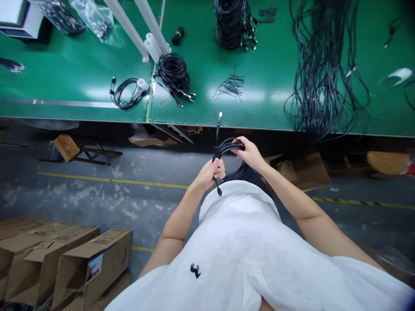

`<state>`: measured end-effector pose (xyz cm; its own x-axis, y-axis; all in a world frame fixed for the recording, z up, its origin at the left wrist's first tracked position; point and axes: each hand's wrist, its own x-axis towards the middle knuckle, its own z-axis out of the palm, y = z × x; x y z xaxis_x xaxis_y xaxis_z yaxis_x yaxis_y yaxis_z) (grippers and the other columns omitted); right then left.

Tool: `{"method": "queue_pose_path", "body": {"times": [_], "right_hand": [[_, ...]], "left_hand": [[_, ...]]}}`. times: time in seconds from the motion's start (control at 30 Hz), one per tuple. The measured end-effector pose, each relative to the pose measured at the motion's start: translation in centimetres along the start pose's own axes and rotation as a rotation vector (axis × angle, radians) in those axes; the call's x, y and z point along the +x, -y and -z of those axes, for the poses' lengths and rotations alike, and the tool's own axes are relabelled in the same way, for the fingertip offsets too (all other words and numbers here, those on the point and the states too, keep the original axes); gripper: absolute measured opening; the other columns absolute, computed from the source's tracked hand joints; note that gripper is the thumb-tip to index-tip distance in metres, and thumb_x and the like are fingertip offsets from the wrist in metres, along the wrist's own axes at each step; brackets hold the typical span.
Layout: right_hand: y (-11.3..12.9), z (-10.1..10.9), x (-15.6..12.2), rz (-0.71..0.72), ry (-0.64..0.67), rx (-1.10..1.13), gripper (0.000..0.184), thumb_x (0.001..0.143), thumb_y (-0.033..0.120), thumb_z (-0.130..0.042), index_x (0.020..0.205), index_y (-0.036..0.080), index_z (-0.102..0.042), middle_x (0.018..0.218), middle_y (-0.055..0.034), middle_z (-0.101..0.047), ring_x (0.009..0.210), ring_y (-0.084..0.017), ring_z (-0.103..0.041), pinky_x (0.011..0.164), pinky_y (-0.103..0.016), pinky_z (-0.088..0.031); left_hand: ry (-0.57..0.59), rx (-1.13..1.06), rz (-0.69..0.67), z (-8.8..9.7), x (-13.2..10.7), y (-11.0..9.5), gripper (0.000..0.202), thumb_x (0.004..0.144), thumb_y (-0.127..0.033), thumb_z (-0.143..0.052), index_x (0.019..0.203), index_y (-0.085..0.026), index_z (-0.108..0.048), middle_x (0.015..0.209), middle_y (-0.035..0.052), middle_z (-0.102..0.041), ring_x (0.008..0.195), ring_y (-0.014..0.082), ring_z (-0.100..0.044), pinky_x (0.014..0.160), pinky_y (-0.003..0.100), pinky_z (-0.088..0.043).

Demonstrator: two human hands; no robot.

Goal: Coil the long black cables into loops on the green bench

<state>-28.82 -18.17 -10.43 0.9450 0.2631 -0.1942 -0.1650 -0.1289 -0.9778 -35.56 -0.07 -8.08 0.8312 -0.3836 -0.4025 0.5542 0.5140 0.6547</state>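
Observation:
A coiled black USB cable (237, 172) is held between my hands, in front of my body and just off the bench's front edge. My left hand (211, 172) is closed around the left side of the coil, where the two cable ends come together. One end with a silver plug points up toward the bench; the other, a dark connector, hangs below my left fingers. My right hand (249, 152) grips the right side of the loop with bent fingers. Beyond the hands, a small heap of short black ties (231, 85) lies on the green bench (266, 108).
A bundle of coiled cables (175, 75) and a single coil (128, 94) lie at left on the bench. A larger bundle (229, 23) is farther back. Loose cables (327, 86) drape at right. Cardboard boxes (94, 263) stand lower left, and a wooden stool (67, 147) is under the bench.

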Motion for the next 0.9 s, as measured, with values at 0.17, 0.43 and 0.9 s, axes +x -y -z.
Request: {"method": "queue_pose_path", "body": {"times": [0.17, 0.43, 0.9], "right_hand": [[2.5, 1.6, 0.6, 0.395, 0.350, -0.811, 0.029, 0.091, 0.026, -0.054, 0.119, 0.020, -0.060, 0.104, -0.0069, -0.066, 0.081, -0.016, -0.062, 0.063, -0.024, -0.042], [1.9, 3.9, 5.8, 0.431, 0.506, -0.840, 0.025, 0.098, 0.024, -0.042, 0.114, 0.017, -0.059, 0.101, -0.0081, -0.067, 0.087, -0.017, -0.062, 0.065, -0.024, -0.041], [-6.4, 14.4, 24.7, 0.003, 0.271, -0.715, 0.028, 0.092, 0.040, -0.050, 0.097, 0.016, -0.064, 0.087, -0.0072, -0.063, 0.084, -0.021, -0.060, 0.082, -0.038, -0.047]], "left_hand": [[0.117, -0.010, 0.188, 0.5, 1.0, -0.7, 0.042, 0.079, -0.051, -0.071, 0.072, -0.014, -0.051, 0.051, -0.0110, -0.026, 0.040, 0.0023, -0.023, 0.046, 0.017, -0.032], [0.011, -0.119, 0.244, -1.4, 4.7, -3.1, 0.039, 0.075, -0.046, -0.077, 0.080, -0.013, -0.055, 0.054, -0.0087, -0.036, 0.043, 0.0035, -0.035, 0.047, 0.018, -0.038], [-0.377, -0.255, 0.139, -4.1, 12.0, -5.9, 0.040, 0.078, -0.048, -0.072, 0.074, -0.016, -0.048, 0.051, -0.0116, -0.026, 0.038, 0.0015, -0.021, 0.039, 0.015, -0.026]]}}
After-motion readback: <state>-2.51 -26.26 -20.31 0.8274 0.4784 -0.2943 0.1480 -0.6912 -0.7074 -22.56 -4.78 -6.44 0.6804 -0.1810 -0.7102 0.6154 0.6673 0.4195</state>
